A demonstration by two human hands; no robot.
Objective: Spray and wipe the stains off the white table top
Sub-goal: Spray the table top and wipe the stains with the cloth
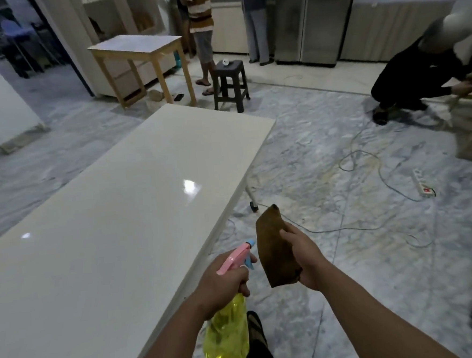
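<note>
White table top sits left of us; left hand grips one spray bottle, right hand one brown cloth, both past its right edge.

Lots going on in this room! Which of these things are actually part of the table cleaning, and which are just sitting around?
Part of the job:
- white table top
- yellow spray bottle, gripped by the left hand
- brown cloth, held by the right hand

Just lying about:
- dark stool
- small wooden table
- power strip and its cable on the floor
</note>
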